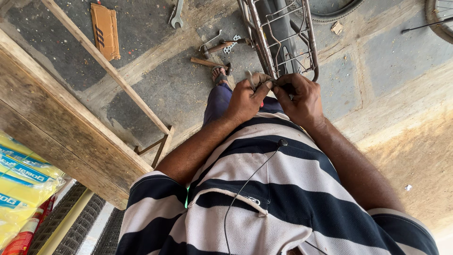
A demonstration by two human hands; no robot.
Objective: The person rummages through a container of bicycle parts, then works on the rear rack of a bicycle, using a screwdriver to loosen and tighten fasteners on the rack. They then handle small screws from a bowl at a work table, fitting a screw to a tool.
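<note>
My left hand [245,99] and my right hand [299,97] meet in front of my striped shirt, just below the rear carrier rack [283,42] of a bicycle. The left hand grips a slim metal tool [250,79] whose tip sticks up past the thumb. A bit of red shows under that hand. The right hand pinches a small dark part [283,86] at the rack's lower end; what it is cannot be made out. The fingertips of both hands touch.
A hammer [210,63], a spanner [177,14], a small toothed metal piece [230,46] and a flat cardboard piece [105,30] lie on the stone floor. My sandalled foot [219,74] is near the hammer. A wooden bench [61,123] stands at left, yellow packets [23,184] below it.
</note>
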